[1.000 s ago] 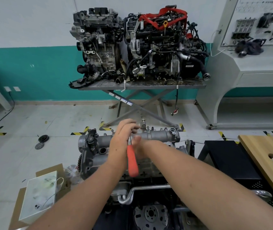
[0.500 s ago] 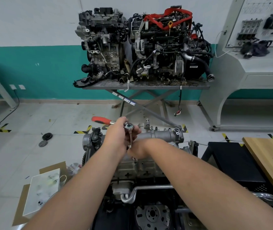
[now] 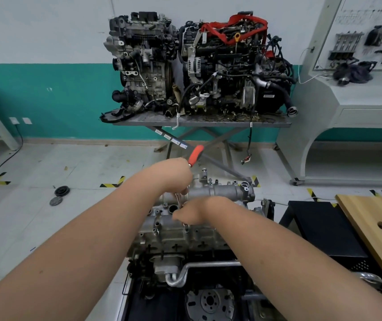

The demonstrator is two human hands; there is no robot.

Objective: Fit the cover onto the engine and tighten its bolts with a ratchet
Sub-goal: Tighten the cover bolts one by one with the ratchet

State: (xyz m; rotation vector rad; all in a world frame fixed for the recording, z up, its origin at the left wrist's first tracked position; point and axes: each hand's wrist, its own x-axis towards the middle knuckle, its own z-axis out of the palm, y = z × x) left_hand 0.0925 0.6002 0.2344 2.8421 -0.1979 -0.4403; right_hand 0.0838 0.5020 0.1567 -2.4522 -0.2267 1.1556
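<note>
A grey metal cover (image 3: 222, 192) lies on top of the engine (image 3: 173, 239) just in front of me. My left hand (image 3: 173, 176) grips a ratchet whose red handle (image 3: 195, 155) sticks up and away past the knuckles. The ratchet's head and the bolt under it are hidden by my hands. My right hand (image 3: 191, 214) sits lower and closer, fingers curled on the ratchet's thin extension shaft above the cover.
Two other engines (image 3: 197, 66) stand on a grey lift table (image 3: 199, 122) at the back wall. A wooden board with a hole (image 3: 380, 225) lies at the right, over a black crate (image 3: 324, 228). Round black parts (image 3: 61, 191) lie on the floor at left.
The red handle has swung round: it pointed toward me, then to the far left, and now points up and away to the right. Both hands stayed over the cover.
</note>
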